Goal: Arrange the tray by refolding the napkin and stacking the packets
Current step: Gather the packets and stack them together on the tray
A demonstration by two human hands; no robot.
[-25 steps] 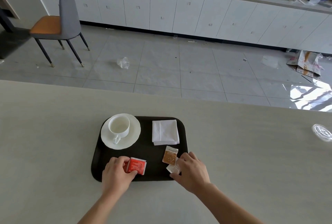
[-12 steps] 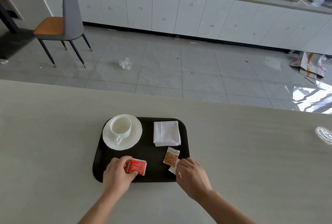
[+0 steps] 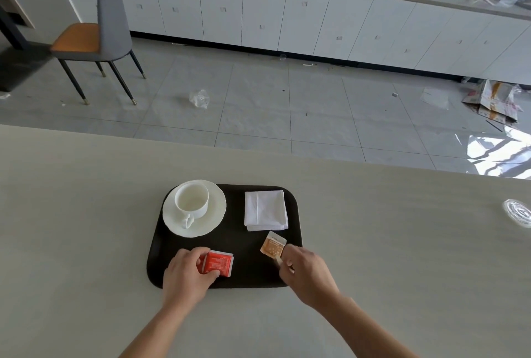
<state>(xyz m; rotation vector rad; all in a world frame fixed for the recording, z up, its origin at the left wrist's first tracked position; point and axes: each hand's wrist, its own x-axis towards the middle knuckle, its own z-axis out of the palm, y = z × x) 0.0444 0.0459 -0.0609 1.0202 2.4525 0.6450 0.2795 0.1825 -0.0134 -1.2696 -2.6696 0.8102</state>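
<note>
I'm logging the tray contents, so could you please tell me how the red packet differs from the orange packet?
The red packet is bright red with a white edge; the orange packet is pale orange-tan with a white top. The red packet looks larger and lies near the tray's front left, gripped by the left hand; the orange packet lies tilted at the front right, just below the napkin, with the right hand at its corner. Both are flat sachets on the black tray.

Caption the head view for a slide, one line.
Left hand grips red packets, right hand pinches orange packet on black tray beside folded white napkin.
</note>
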